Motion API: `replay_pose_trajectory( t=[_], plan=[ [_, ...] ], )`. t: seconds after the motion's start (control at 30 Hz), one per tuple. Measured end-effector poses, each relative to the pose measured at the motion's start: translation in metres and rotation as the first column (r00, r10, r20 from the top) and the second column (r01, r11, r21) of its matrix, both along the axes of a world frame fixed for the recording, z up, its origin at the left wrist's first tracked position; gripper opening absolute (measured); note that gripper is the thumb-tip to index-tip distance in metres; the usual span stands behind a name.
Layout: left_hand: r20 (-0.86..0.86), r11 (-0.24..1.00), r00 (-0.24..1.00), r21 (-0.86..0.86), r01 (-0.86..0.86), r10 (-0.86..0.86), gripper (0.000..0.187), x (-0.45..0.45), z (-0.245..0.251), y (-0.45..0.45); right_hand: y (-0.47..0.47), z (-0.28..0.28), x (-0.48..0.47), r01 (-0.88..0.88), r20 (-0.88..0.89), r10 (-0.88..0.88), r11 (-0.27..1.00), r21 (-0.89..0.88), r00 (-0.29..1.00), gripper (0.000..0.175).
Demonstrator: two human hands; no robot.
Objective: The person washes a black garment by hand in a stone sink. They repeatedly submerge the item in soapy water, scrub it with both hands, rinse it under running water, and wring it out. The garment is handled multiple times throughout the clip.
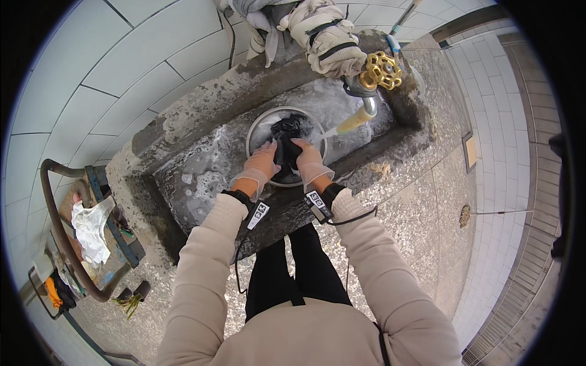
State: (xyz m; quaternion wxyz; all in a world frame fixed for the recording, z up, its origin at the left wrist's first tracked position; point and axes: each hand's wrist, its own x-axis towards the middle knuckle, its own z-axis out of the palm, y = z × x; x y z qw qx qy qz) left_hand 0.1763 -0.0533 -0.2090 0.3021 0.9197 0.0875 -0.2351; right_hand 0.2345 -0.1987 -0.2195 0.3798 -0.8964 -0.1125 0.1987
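Both hands wear clear plastic gloves and hold a black cloth [287,130] over a round metal basin [249,137]. My left hand [262,161] grips the cloth's left side, and my right hand [309,158] grips its right side. Whitish, sudsy water lies around the cloth. The basin stands inside a rough stone sink [151,137]. From the right, water runs out of a yellowish hose end [356,120] on the tap into the basin. The tap has a brass wheel handle [383,70]. Some fingertips are hidden by the cloth.
Cloth wrapping [332,41] is tied around the pipe behind the sink. Foam [210,184] lies on the sink floor at left. A metal-framed cart [62,215] with a white plastic bag [94,228] stands left of the sink. A brush [393,43] rests at the back right corner.
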Motion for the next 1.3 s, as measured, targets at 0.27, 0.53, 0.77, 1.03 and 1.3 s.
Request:
replay_pose_trajectory(
  t=[0.27,0.53,0.77,1.03,1.3],
  plan=[
    [0.272,0.940,0.926,-0.287,-0.183,0.263,0.095,-0.024,0.047,-0.007,-0.007,0.118,-0.009,-0.006,-0.234,0.150,0.852,0.523,0.961,0.048],
    [0.439,0.707,0.804,-0.706,0.034,0.400,0.050,0.004,0.119,-0.006,-0.008,0.257,-0.023,-0.023,-0.113,0.114,0.798,0.603,0.987,0.042],
    [0.434,0.617,0.768,-0.784,0.065,0.470,0.051,0.004,0.166,-0.002,-0.001,0.295,-0.032,-0.301,0.328,0.103,0.706,0.642,0.939,0.044],
    [0.448,0.880,0.825,-0.461,-0.117,0.345,0.059,0.012,0.063,-0.010,0.011,0.167,-0.009,-0.233,0.377,0.133,0.944,0.234,0.917,0.045],
    [-0.052,0.924,0.970,0.294,0.243,-0.239,0.098,0.011,0.003,-0.008,0.015,0.032,-0.014,-0.379,-0.166,0.348,0.743,-0.552,0.923,0.071]
  ],
)
